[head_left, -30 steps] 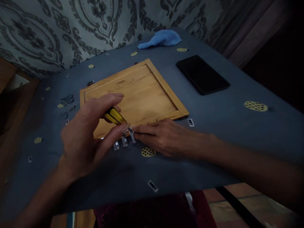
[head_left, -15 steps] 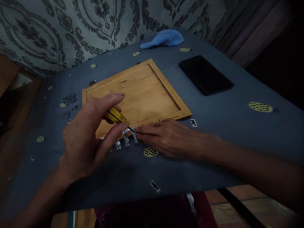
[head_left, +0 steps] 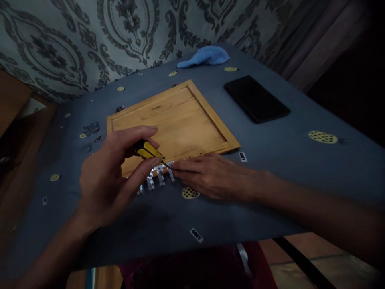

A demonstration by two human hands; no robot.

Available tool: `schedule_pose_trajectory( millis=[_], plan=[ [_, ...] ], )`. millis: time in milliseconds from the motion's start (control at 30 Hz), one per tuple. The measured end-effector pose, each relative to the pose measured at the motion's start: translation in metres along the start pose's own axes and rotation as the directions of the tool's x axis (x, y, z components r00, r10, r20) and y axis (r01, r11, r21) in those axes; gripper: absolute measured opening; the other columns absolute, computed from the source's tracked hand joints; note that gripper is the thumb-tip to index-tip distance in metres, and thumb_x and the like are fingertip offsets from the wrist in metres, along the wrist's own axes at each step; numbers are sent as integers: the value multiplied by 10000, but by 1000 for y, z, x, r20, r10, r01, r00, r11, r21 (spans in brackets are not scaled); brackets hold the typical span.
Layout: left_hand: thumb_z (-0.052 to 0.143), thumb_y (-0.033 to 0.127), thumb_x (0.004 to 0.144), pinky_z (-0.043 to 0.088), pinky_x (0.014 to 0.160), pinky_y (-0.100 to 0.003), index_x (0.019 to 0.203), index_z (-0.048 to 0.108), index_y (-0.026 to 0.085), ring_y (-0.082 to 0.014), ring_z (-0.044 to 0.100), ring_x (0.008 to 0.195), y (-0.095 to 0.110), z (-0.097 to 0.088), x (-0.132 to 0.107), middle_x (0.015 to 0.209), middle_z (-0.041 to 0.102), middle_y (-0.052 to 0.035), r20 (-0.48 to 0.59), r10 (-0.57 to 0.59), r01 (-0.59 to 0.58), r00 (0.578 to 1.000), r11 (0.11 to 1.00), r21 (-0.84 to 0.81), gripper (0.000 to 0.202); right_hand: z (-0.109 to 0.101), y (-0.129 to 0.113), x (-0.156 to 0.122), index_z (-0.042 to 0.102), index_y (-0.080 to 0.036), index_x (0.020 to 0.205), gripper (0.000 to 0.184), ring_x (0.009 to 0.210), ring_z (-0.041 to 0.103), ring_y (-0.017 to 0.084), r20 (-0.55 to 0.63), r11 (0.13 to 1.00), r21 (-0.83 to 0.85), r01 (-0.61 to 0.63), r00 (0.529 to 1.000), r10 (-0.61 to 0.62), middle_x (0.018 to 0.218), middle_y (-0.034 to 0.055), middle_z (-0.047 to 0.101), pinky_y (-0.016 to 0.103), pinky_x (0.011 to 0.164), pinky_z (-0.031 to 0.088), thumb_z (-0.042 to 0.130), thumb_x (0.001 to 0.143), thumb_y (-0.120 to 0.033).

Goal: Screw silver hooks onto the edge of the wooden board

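Note:
My left hand (head_left: pixel 112 172) is closed on the yellow-and-black handle of a screwdriver (head_left: pixel 148 150), held between thumb and fingers. Its thin shaft slants down to the right end of a shiny metal hook rail (head_left: pixel 160 170). That rail lies along the near edge of a framed wooden board (head_left: pixel 177 122), with several hooks sticking out toward me. My right hand (head_left: pixel 210 176) rests low at the same edge, its fingers pressed together and the fingertips at the rail's right end beside the screwdriver tip. Whatever sits under the tip is hidden by those fingertips.
A black phone (head_left: pixel 255 98) lies right of the board on the blue patterned tablecloth (head_left: pixel 270 176). At the back, by the wallpapered wall (head_left: pixel 129 36), is a crumpled blue cloth (head_left: pixel 206 56). Small dark items (head_left: pixel 90 129) lie to the left.
The screwdriver handle has turned a little in my left hand, showing more of its black part. My right hand stays at the rail, and the whole view has shifted slightly.

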State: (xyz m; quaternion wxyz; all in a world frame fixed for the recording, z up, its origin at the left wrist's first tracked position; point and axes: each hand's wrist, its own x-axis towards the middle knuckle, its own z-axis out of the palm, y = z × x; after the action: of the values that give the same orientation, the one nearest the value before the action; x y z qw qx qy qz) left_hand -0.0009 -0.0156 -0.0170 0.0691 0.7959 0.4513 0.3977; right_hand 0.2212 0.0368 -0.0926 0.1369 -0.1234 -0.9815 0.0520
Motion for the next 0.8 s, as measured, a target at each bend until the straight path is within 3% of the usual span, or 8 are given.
schedule_pose_trajectory(
  millis=[333, 600, 800],
  plan=[
    [750, 218, 857, 608, 755, -386, 1290, 609, 377, -198, 694, 876, -3, -4, 2, 1052, 739, 42, 16, 125, -126, 992, 985, 114, 483, 1, 0, -1, 634, -130, 1157, 254, 919, 662, 170, -11, 996, 88, -29, 999, 30, 1147, 107, 687, 303, 695, 545, 416, 1027, -132],
    [777, 146, 821, 650, 844, -264, 1281, 638, 372, -146, 721, 939, 1, -3, 1, 1125, 723, 58, -45, 18, -17, 999, 999, 36, 531, -1, -1, 0, 624, -101, 1162, 261, 906, 658, 180, -7, 999, 42, -24, 1000, 24, 1206, 100, 683, 337, 664, 522, 394, 1046, -142],
    [747, 203, 834, 672, 834, -395, 1213, 669, 372, -197, 713, 928, 7, -5, 3, 1108, 688, 15, -123, -118, 103, 985, 987, -120, 423, -6, -1, -1, 606, -87, 1224, 298, 939, 658, 197, 71, 995, 86, -42, 997, 36, 1238, 120, 669, 344, 685, 529, 369, 1052, -138]
  ],
)
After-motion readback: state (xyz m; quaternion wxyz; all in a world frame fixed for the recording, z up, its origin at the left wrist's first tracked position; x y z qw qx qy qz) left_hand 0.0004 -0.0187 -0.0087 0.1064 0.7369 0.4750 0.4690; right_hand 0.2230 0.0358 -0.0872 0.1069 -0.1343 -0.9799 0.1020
